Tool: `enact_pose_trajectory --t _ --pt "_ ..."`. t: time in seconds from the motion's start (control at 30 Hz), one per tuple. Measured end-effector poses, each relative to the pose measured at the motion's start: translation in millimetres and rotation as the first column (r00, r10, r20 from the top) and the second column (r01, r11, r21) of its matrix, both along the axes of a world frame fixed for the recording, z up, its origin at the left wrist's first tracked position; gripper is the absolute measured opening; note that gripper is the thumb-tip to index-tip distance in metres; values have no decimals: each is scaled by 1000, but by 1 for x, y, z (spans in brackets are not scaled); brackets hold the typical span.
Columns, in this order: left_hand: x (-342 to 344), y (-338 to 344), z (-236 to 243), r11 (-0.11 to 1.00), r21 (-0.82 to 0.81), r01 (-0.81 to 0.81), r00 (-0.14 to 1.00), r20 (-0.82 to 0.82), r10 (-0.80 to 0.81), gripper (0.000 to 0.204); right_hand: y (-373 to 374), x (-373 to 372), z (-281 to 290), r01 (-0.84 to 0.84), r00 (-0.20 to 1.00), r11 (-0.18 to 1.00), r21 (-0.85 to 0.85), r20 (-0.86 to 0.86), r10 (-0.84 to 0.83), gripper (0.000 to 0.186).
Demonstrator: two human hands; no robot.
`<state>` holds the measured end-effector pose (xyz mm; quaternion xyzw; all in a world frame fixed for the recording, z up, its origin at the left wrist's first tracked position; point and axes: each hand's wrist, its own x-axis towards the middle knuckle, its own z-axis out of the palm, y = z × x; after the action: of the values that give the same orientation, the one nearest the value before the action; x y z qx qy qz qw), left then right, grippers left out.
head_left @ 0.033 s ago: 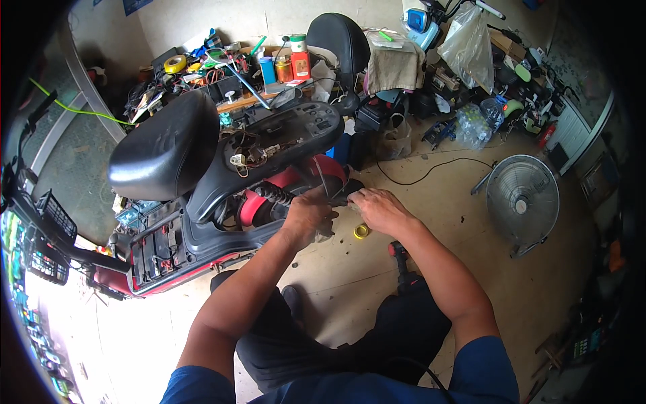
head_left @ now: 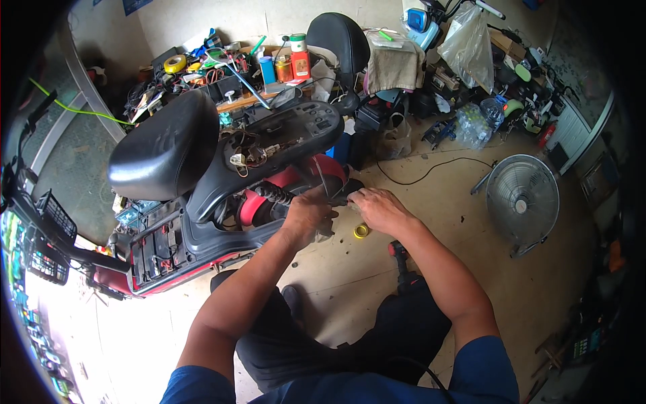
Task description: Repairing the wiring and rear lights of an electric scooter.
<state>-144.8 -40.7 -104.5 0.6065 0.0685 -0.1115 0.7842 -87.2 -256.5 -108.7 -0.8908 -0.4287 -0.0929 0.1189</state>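
Observation:
At the rear end of an electric scooter (head_left: 212, 215), both my hands work close together. My left hand (head_left: 311, 214) has its fingers curled beside the coil-spring shock absorber (head_left: 276, 194); a pale, crumpled thing (head_left: 324, 236) shows beneath it. My right hand (head_left: 378, 205) is closed, thumb and fingers pinched at a small dark part near the red rear fender (head_left: 323, 167). Just what either hand grips is hidden by the fingers. Loose wires and connectors (head_left: 247, 156) lie in the scooter's open body. Its black seat (head_left: 165, 148) is tipped up.
A yellow tape ring (head_left: 361, 231) lies on the floor below my right hand. A red-and-black power tool (head_left: 400, 259) stands by my right leg. To the right is a floor fan (head_left: 521, 202) with a black cable (head_left: 431, 180) nearby. A cluttered bench (head_left: 229, 101) runs behind the scooter.

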Motion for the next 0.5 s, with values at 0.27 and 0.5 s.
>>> enact_pose_trajectory --t 0.27,0.5 --pt "-1 -3 6 1000 -19 -13 1000 2 13 46 0 -2 5 3 998 1000 -18 -59 -4 18" --pt "4 2 -7 1000 -3 15 1000 10 -15 47 2 0 7 3 998 1000 -28 -58 -5 17"
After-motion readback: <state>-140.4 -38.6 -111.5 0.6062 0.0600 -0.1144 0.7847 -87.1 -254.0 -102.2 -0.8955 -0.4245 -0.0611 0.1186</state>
